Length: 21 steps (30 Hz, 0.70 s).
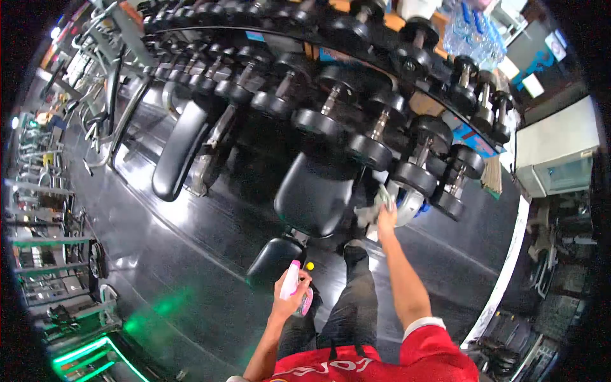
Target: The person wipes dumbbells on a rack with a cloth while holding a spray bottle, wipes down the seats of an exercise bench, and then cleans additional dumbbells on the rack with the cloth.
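My left hand is wrapped round a pink and white spray bottle, held low in front of my body. Further forward and to the right, my right hand grips a pale cloth near the lower row of dumbbells. A black padded bench seat lies ahead between the hands, with a smaller black pad just beyond the bottle. Close to my right hand is a black dumbbell on the rack, above a light grey frame part.
Two rows of dumbbells cross the front. Another black bench stands at the left, with gym machines beyond it. Water bottles are at the upper right, near a white cabinet.
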Motion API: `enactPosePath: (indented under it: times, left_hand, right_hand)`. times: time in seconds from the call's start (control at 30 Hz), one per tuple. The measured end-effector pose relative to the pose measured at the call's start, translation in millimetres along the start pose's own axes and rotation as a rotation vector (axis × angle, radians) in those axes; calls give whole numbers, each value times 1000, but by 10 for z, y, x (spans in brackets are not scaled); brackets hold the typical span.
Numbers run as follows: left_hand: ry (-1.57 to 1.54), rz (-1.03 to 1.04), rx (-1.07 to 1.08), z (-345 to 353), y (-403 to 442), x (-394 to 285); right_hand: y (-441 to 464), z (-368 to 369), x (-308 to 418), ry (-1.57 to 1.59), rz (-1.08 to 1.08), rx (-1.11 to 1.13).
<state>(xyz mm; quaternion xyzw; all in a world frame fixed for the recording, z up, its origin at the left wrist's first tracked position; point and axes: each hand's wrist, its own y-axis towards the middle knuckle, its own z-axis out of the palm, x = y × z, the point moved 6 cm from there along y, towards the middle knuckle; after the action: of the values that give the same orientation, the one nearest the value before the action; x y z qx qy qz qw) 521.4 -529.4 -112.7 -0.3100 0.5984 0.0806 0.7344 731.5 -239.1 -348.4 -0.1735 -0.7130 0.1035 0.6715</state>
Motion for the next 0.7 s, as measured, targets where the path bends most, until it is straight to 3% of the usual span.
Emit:
enactPosePath:
  times: [0.07,0.2,0.37,0.5,0.7]
  left_hand:
    - [-51,34,-17,-268,-312,-76]
    - [-24,21,75,-628,-820,-179]
    - [45,50,100,-786,-1045,-519]
    - [57,74,142,-764,-1050,-750]
    - [84,114,125,-698,-870,-1085]
  right_hand:
    - [-699,-114,11,543,144,54]
    - [-2042,-306,362,806,452,320]
    - [-3073,-575,803,777,564,306]
    - [-3430,-571,1229,759,482,430]
    - [-3096,-559,1266,893,506,224]
